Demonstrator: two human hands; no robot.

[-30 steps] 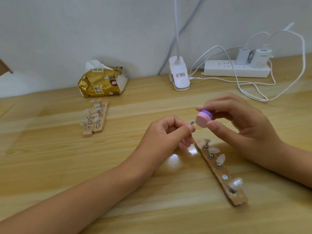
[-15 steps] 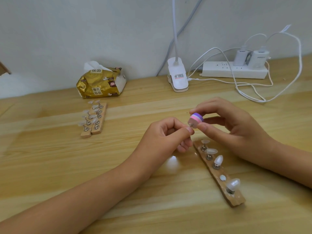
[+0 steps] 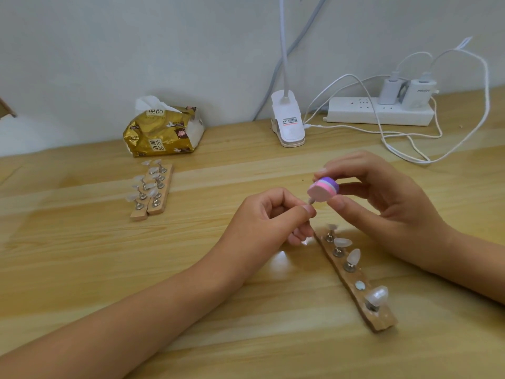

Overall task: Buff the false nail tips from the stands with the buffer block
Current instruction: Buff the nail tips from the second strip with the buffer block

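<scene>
1. The wooden surface (image 3: 82, 269) carried the near stand (image 3: 358, 280), a wooden strip bearing mounted tips (image 3: 354, 255) on metal pegs.
2. The right hand (image 3: 382, 203) hovered above the near stand's far end, fingers grasping the buffer block (image 3: 323, 190) between thumb and fingertips.
3. The left hand (image 3: 267, 222) hung just left of that far end, fingers curled, thumb and forefinger pinching the held tip (image 3: 310, 200).
4. Two more stands (image 3: 153, 192) lay side by side, well left of the near stand.
5. The buffer block's pink face touched the held tip above the near stand's far end.
</scene>
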